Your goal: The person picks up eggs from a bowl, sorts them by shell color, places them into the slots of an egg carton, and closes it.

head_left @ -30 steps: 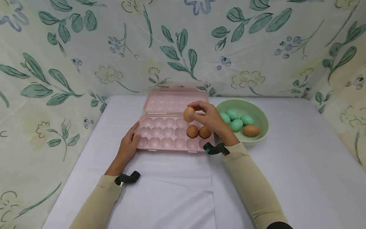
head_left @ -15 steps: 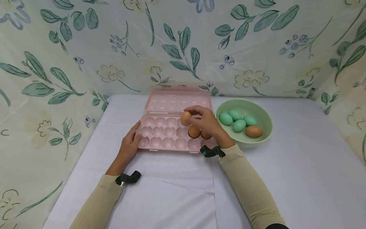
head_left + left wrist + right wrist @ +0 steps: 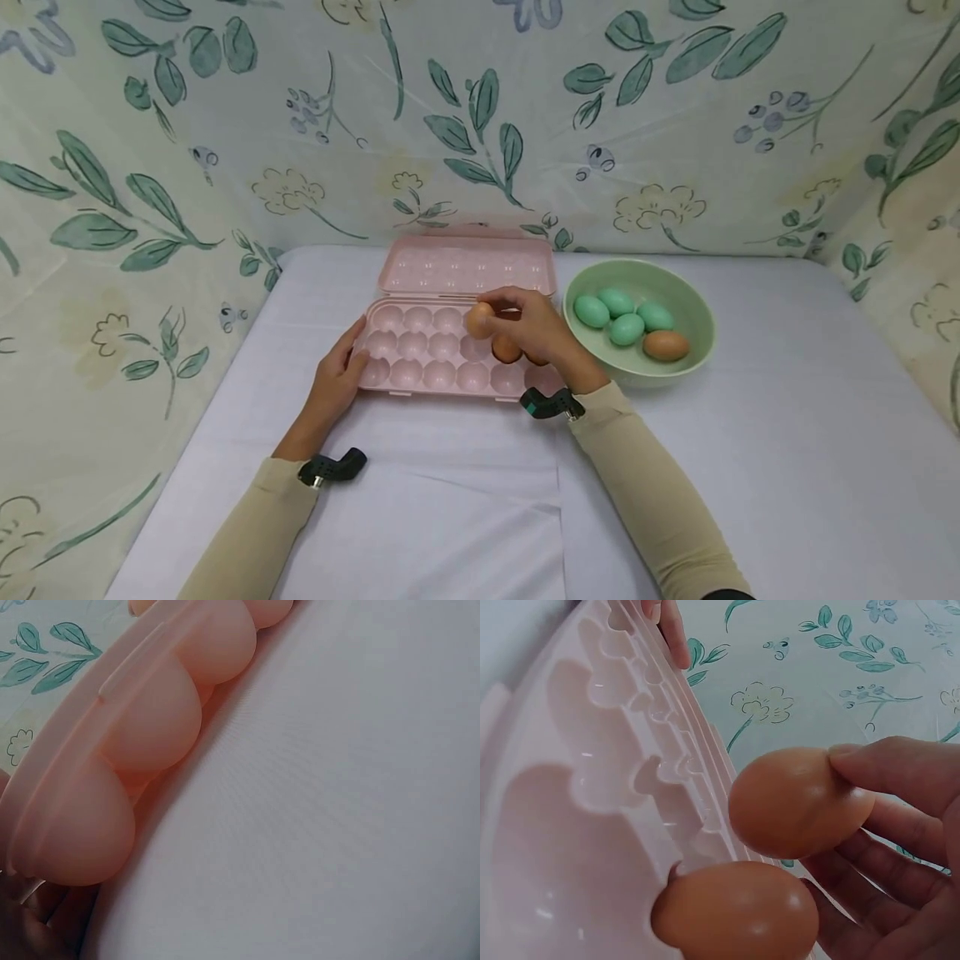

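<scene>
A pink egg tray (image 3: 442, 390) lies on the table with its lid (image 3: 465, 265) folded back. My left hand (image 3: 335, 379) grips its left end, thumb over the rim; in the left wrist view, fingers (image 3: 64, 915) show beneath that end. A brown egg (image 3: 478, 321) is pinched between the thumb and fingers of my right hand (image 3: 534, 327), just above the back row of cups. Close by, another brown egg (image 3: 739, 915) sits in a cup in the right wrist view. A further brown egg in the tray is mostly hidden behind my right hand.
To the right of the tray stands a light green bowl (image 3: 701, 308). It holds several green eggs (image 3: 626, 328) and one brown egg (image 3: 666, 345). White cloth (image 3: 450, 500) covers the table, and a floral curtain (image 3: 337, 150) hangs behind.
My right hand has moved slightly left and down with the brown egg, bringing it nearer the back-row cups. The left hand has kept its hold on the tray.
</scene>
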{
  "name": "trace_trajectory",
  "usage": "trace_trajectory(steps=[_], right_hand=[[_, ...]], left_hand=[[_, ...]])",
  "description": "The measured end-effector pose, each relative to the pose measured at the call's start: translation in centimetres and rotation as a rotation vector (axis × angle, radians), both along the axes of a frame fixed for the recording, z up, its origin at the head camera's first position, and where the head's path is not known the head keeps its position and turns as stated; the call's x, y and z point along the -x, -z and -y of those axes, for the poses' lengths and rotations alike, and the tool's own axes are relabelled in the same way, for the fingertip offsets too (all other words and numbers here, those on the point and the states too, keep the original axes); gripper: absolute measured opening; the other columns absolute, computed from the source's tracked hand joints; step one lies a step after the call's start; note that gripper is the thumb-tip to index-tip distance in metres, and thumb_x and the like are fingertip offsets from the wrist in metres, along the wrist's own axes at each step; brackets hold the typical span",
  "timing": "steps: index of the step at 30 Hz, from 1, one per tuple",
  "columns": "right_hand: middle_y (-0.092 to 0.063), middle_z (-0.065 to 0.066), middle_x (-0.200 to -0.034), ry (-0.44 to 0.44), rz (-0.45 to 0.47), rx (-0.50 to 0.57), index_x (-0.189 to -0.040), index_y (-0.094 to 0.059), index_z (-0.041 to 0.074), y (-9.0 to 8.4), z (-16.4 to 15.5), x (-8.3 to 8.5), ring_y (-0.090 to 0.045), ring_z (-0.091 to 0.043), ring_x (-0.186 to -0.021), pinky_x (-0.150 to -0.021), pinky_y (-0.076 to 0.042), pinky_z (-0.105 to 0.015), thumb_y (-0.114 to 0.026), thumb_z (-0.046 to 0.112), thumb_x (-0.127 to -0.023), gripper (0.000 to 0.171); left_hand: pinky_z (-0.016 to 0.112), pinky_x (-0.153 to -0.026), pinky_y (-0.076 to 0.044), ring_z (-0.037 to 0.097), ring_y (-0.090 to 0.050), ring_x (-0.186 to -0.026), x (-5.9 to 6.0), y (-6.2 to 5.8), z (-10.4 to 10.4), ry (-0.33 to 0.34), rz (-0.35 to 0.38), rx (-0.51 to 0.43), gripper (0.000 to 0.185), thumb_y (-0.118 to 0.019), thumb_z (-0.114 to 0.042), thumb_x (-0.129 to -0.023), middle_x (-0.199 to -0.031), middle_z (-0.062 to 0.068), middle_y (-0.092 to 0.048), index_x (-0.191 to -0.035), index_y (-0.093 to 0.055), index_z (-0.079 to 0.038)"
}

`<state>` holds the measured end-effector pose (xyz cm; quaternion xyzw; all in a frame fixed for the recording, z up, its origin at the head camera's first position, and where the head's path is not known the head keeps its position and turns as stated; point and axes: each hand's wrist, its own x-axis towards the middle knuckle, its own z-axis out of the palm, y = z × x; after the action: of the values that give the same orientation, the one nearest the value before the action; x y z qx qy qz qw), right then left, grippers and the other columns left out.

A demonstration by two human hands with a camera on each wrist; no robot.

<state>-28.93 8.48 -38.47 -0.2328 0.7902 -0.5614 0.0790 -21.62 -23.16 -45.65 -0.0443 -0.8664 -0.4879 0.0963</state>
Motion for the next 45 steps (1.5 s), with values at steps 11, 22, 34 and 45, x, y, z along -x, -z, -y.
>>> trace_trajectory(steps=[11,22,34,45], right_hand=[[-0.066,-0.001,-0.117,-0.002,-0.085,-0.115,-0.120,-0.068,0.010,0.7,0.5,0.0,-0.062,-0.018,-0.108,-0.093,-0.049,-0.035,-0.071,0.020,-0.087,0.034],[-0.067,0.002,-0.109,-0.013,-0.103,-0.217,-0.118,-0.070,0.012,0.6,1.0,-0.3,-0.063,-0.015,-0.102,-0.090,-0.050,-0.034,-0.072,0.022,-0.085,0.034],[-0.069,-0.002,-0.108,-0.039,-0.145,-0.246,-0.121,-0.068,0.008,1.1,1.3,-0.2,-0.064,-0.016,-0.098,-0.085,-0.052,-0.032,-0.073,0.019,-0.086,0.037],[-0.069,-0.002,-0.106,-0.044,-0.170,-0.276,-0.117,-0.070,0.008,1.3,1.4,0.1,-0.065,-0.015,-0.094,-0.084,-0.052,-0.032,-0.075,0.016,-0.084,0.034]], left_hand=[[0.047,-0.113,-0.026,0.025,-0.028,-0.143,0.2,0.1,0.0,0.011,-0.007,-0.007,0.055,-0.045,-0.020,-0.101,-0.157,0.004,-0.029,-0.153,-0.027,-0.015],[0.046,-0.113,-0.026,0.025,-0.028,-0.143,0.0,0.1,0.1,0.001,0.000,-0.004,0.056,-0.045,-0.019,-0.100,-0.156,0.005,-0.030,-0.153,-0.028,-0.015],[0.047,-0.113,-0.027,0.025,-0.028,-0.143,0.1,0.1,0.0,0.006,-0.003,0.001,0.056,-0.045,-0.019,-0.100,-0.157,0.005,-0.029,-0.153,-0.027,-0.014],[0.046,-0.112,-0.027,0.025,-0.029,-0.142,0.1,0.1,0.1,0.002,-0.006,0.003,0.056,-0.046,-0.019,-0.100,-0.156,0.004,-0.030,-0.153,-0.028,-0.015]])
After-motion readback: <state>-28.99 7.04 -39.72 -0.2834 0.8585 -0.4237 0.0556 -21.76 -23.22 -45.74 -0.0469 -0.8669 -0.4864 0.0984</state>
